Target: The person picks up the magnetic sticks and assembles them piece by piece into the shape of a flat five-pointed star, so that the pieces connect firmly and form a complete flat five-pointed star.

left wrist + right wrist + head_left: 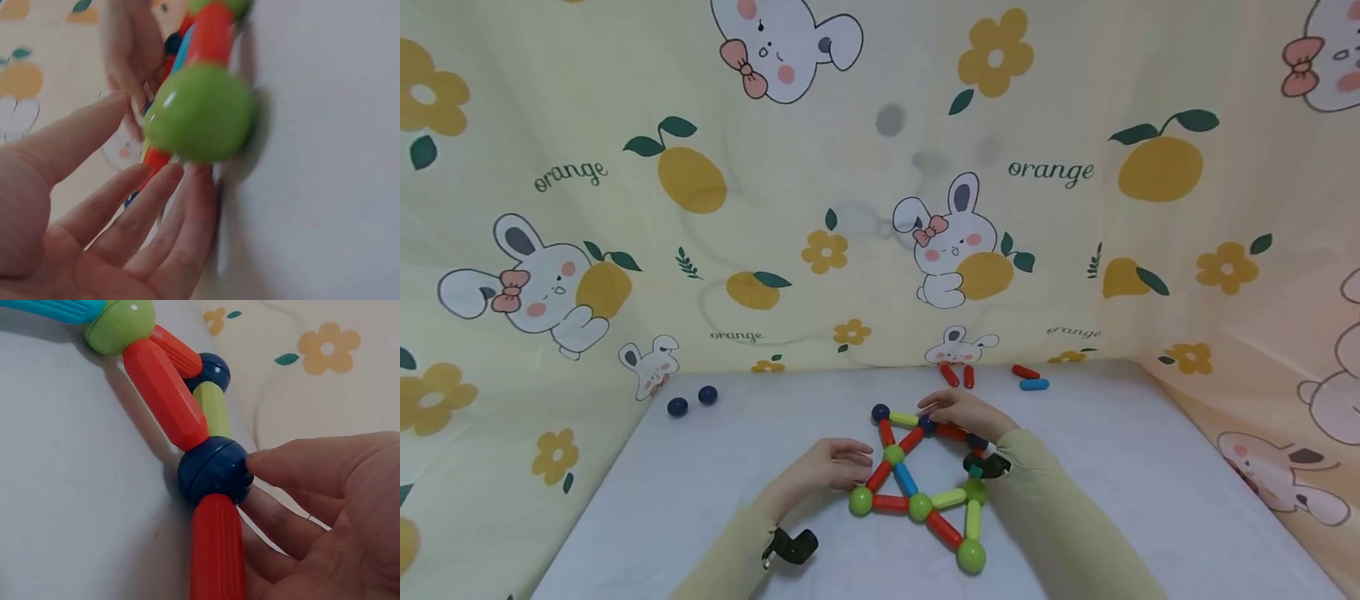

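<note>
A flat figure of coloured rods and balls lies on the white tabletop (pixel 715 508). My left hand (pixel 831 464), fingers fairly straight and spread, is beside its left corner, next to a green ball (pixel 861 501) and a red rod (pixel 877 477). In the left wrist view the fingertips come up close under that green ball (pixel 200 115); whether they touch it I cannot tell. With thumb and fingers my right hand (pixel 970 412) pinches a dark blue ball (pixel 215 470) at the figure's far side. That hand and wrist partly hide the figure's right side.
Two loose dark blue balls (pixel 692 401) sit at the back left. Loose red rods (pixel 968 377) and a blue rod (pixel 1034 384) lie along the back edge, near the patterned curtain (pixel 865 183). A green ball (pixel 972 555) forms the figure's near corner.
</note>
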### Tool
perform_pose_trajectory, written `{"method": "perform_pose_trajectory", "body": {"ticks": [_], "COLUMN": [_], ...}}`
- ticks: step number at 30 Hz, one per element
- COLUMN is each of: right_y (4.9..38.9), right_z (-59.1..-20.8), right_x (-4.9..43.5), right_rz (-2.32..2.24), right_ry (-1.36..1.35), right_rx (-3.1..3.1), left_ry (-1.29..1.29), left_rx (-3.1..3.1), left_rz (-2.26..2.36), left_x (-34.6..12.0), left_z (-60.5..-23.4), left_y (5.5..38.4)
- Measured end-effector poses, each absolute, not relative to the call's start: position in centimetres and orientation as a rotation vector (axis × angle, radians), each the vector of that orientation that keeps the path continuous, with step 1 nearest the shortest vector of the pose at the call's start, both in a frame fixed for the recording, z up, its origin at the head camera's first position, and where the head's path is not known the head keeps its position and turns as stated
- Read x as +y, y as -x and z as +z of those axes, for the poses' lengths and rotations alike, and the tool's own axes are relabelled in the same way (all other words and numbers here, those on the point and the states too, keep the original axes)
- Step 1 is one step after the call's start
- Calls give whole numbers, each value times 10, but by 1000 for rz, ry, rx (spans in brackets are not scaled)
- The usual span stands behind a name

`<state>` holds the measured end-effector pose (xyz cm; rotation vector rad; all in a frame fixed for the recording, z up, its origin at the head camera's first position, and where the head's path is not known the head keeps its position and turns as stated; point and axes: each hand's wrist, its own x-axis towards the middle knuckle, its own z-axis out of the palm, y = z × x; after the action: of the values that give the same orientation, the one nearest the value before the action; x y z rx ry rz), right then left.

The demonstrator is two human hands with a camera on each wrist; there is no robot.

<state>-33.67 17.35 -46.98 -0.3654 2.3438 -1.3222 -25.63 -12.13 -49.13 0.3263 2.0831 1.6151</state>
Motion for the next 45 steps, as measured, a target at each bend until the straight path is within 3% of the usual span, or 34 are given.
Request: {"method": "perform_pose_trajectory", "body": {"ticks": [11, 25, 34, 45], "right_y": [334, 315, 335, 364], "right_z": [-471, -473, -484, -494], "right_x": [181, 203, 224, 212], "right_rz": [-1328, -1332, -1466, -1476], "right_ry": [372, 371, 177, 278], "right_rx": [2338, 2398, 2656, 2812], "left_ry": [-419, -265, -79, -74], "left_rx": [2325, 2629, 2710, 2705], "left_rz": [1487, 1413, 1436, 1452], "left_x": [-112, -151, -166, -168], "left_z": [-490, -487, -493, -498], "left_y": [241, 268, 283, 285]}}
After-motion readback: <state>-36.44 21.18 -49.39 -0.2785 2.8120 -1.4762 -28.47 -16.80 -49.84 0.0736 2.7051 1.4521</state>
